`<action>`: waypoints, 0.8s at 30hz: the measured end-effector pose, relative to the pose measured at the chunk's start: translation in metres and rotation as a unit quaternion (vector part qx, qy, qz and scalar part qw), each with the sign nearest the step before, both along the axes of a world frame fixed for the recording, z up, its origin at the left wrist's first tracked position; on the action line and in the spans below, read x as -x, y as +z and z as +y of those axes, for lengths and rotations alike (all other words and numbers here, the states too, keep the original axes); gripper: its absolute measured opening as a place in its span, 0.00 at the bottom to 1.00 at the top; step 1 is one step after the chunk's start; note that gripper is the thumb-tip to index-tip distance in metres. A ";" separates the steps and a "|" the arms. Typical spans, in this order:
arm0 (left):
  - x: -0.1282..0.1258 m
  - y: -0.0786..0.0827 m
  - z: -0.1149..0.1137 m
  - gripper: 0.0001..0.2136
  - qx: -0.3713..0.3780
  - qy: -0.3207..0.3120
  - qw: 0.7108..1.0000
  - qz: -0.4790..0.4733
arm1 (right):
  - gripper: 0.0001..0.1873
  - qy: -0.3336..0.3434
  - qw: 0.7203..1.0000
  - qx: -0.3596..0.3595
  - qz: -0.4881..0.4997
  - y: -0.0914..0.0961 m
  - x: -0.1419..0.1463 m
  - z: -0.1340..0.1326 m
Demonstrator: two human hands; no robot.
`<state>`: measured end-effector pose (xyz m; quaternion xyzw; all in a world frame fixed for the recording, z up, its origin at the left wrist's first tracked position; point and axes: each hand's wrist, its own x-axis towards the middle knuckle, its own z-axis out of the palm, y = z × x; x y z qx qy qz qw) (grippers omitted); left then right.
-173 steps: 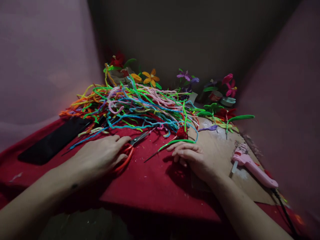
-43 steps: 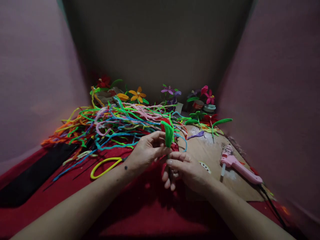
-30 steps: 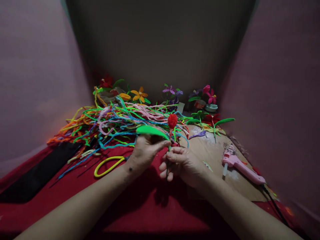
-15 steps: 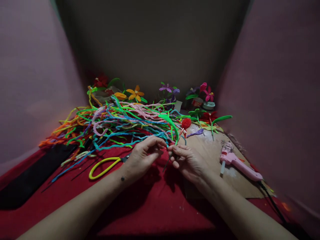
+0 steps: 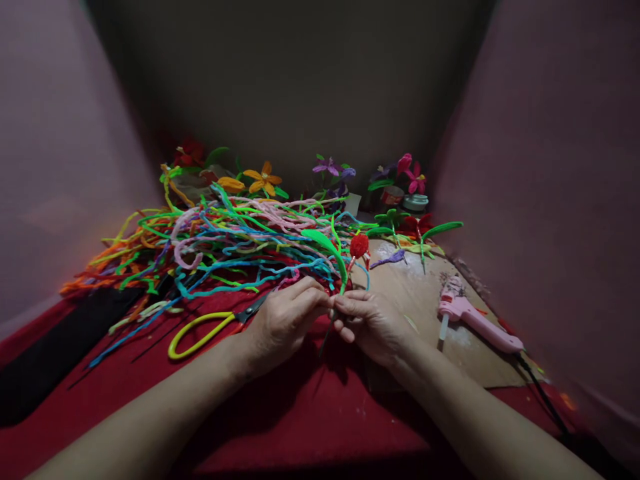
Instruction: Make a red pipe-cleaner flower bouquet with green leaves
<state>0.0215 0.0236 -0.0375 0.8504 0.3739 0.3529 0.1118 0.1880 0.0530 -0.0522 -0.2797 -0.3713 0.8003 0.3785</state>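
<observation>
Both hands meet over the red cloth (image 5: 280,413). My left hand (image 5: 285,320) and my right hand (image 5: 370,323) pinch the thin stem of a pipe-cleaner flower. Its red bud (image 5: 359,245) rises just above my fingers and a green leaf (image 5: 325,250) arcs up to the left of it. Yellow-handled scissors (image 5: 205,330) lie on the cloth just left of my left hand. A big heap of coloured pipe cleaners (image 5: 225,237) lies behind the hands.
A pink glue gun (image 5: 475,320) lies on a brown board (image 5: 450,347) at the right, its cord trailing toward me. Finished flowers (image 5: 260,179) stand along the back wall. A long black object (image 5: 55,350) lies at the left.
Both hands have lifted the flower from the cloth and turned it; the green leaf swung from upright to leaning left. The scissors were let go and lie on the cloth.
</observation>
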 end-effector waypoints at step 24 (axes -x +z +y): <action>-0.003 0.014 0.006 0.06 0.446 0.126 0.821 -0.334 | 0.08 -0.101 0.985 -0.110 -0.086 0.004 0.004 -0.014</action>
